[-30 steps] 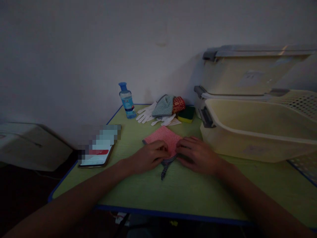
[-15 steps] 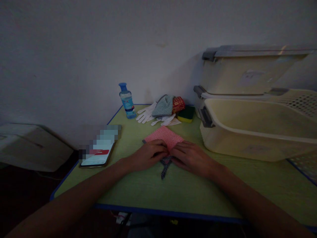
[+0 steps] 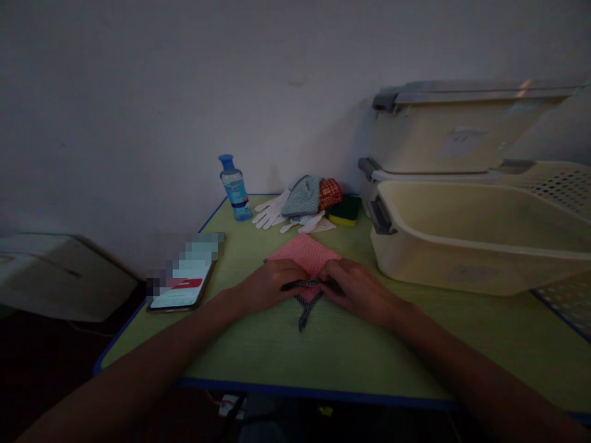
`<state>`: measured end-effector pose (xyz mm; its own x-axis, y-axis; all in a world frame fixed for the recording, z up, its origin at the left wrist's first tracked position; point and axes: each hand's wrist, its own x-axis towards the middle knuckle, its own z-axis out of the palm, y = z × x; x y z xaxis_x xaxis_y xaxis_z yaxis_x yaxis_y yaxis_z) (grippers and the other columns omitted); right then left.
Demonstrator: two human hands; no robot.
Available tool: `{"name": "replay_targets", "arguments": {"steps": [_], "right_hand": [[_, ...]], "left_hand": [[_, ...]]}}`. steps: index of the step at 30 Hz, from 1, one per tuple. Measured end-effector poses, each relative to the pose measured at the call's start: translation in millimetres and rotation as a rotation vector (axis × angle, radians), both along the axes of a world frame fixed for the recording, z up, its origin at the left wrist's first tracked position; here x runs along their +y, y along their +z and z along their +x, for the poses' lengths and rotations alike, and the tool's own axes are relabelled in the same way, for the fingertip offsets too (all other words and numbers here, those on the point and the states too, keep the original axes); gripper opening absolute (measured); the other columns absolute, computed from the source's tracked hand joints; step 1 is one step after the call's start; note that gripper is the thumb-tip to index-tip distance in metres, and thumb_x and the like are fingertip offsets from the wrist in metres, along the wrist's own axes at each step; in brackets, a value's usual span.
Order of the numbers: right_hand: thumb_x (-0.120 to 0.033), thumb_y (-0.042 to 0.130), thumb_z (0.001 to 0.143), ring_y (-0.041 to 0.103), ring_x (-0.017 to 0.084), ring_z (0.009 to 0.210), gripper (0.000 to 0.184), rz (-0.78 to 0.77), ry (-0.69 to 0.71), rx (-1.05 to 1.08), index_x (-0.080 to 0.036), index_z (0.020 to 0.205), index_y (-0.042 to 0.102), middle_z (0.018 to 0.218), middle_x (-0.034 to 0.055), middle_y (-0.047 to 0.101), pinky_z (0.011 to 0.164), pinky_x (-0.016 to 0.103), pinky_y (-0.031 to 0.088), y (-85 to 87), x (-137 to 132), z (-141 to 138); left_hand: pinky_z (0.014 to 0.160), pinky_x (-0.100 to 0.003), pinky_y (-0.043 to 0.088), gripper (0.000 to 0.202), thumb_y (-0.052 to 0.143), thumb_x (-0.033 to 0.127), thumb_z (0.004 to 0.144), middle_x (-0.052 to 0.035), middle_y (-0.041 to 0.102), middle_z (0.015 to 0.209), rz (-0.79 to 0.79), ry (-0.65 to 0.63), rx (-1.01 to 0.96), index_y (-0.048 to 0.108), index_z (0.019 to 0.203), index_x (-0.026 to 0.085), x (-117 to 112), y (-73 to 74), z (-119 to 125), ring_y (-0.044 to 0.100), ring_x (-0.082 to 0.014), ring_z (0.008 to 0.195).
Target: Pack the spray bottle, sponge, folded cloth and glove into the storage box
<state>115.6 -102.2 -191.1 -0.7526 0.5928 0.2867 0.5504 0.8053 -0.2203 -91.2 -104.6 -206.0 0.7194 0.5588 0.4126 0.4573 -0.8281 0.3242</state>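
Note:
A pink textured cloth (image 3: 305, 251) with dark checked trim lies cornerwise on the table, its narrow dark tail or loop pointing toward me. My left hand (image 3: 272, 285) is closed on the left part of the cloth, with the fingers bent over it. Opposite it, my right hand (image 3: 351, 286) pinches the cloth from the right. A strip of the dark trim stretches between the fingertips of both hands, slightly above the lower corner. The fingers cover the cloth's left and right sides in part.
Left of my hands lies a phone (image 3: 184, 283) with a lit screen. Behind are a blue bottle (image 3: 236, 195), white gloves (image 3: 271, 211), a grey-blue cloth (image 3: 302, 197), a red patterned item (image 3: 329, 194) and a sponge (image 3: 345, 212). Cream bins (image 3: 443, 264) occupy the right.
My fingertips have drawn slightly apart, and a strip of dark trim now shows raised between them. The view has shifted a little.

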Motion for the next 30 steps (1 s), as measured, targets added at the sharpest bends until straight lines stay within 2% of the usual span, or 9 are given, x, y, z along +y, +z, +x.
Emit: {"name": "replay_targets", "arguments": {"steps": [3, 8, 12, 17, 22, 27, 30], "right_hand": [[-0.013, 0.051, 0.079, 0.051, 0.013, 0.063, 0.004, 0.034, -0.007, -0.029, -0.016, 0.080, 0.049, 0.070, 0.0022, 0.057, 0.057, 0.023, 0.036, -0.3, 0.1, -0.4], [-0.017, 0.049, 0.083, 0.053, 0.014, 0.066, 0.005, 0.122, -0.004, -0.092, -0.017, 0.079, 0.052, 0.071, 0.0033, 0.059, 0.062, 0.025, 0.038, 1.2, -0.9, -1.9], [-0.018, 0.045, 0.085, 0.054, 0.015, 0.069, 0.012, 0.258, 0.064, 0.013, -0.016, 0.077, 0.054, 0.076, 0.0053, 0.061, 0.065, 0.026, 0.041, 1.7, -0.7, -1.3], [-0.020, 0.035, 0.092, 0.056, 0.014, 0.072, 0.025, 0.319, 0.221, 0.114, -0.015, 0.080, 0.057, 0.077, 0.0050, 0.063, 0.067, 0.025, 0.043, 1.3, -2.7, 2.2], [-0.029, 0.040, 0.091, 0.057, 0.013, 0.074, 0.024, 0.228, 0.342, 0.006, -0.015, 0.087, 0.059, 0.083, 0.0054, 0.064, 0.068, 0.025, 0.043, -0.1, -6.3, 3.8], [-0.022, 0.034, 0.092, 0.057, 0.014, 0.069, 0.027, 0.189, 0.283, -0.053, -0.016, 0.082, 0.058, 0.077, 0.0037, 0.064, 0.061, 0.025, 0.042, -0.1, -8.2, -2.3], [-0.021, 0.031, 0.093, 0.058, 0.013, 0.072, 0.028, 0.120, 0.245, -0.001, -0.017, 0.082, 0.056, 0.077, 0.0032, 0.064, 0.064, 0.025, 0.043, -0.3, -9.4, -6.5]], "left_hand": [[0.077, -0.026, 0.047, 0.032, 0.037, 0.030, 0.092, -0.0086, 0.067, 0.087, 0.057, -0.009, 0.035, 0.063, 0.090, 0.012, -0.3, 0.0, -0.3, 0.061, -0.0149, 0.083], [0.075, -0.026, 0.048, 0.036, 0.035, 0.032, 0.092, -0.0090, 0.068, 0.085, 0.055, 0.027, 0.050, 0.064, 0.088, 0.011, -0.8, 1.2, 0.5, 0.062, -0.0155, 0.080], [0.072, -0.024, 0.047, 0.030, 0.041, 0.028, 0.090, -0.0086, 0.068, 0.082, -0.001, 0.042, -0.031, 0.065, 0.087, 0.011, 0.4, -0.3, 1.2, 0.062, -0.0147, 0.076], [0.056, -0.020, 0.042, 0.017, 0.053, 0.022, 0.081, -0.0031, 0.067, 0.068, -0.259, 0.207, -0.154, 0.068, 0.082, 0.012, 2.2, -0.9, 2.6, 0.057, -0.0110, 0.058], [0.055, -0.021, 0.042, 0.020, 0.060, 0.030, 0.075, -0.0022, 0.065, 0.065, -0.575, 0.284, -0.347, 0.068, 0.076, 0.011, 10.0, -5.2, 1.9, 0.055, -0.0111, 0.058], [0.055, -0.021, 0.041, 0.021, 0.064, 0.032, 0.071, -0.0014, 0.063, 0.063, -0.713, 0.281, -0.452, 0.066, 0.070, 0.011, 16.0, -6.8, 0.2, 0.053, -0.0100, 0.057], [0.055, -0.021, 0.042, 0.017, 0.065, 0.029, 0.068, -0.0015, 0.064, 0.065, -0.760, 0.280, -0.490, 0.066, 0.069, 0.011, 15.9, -5.0, 1.0, 0.054, -0.0100, 0.058]]}}
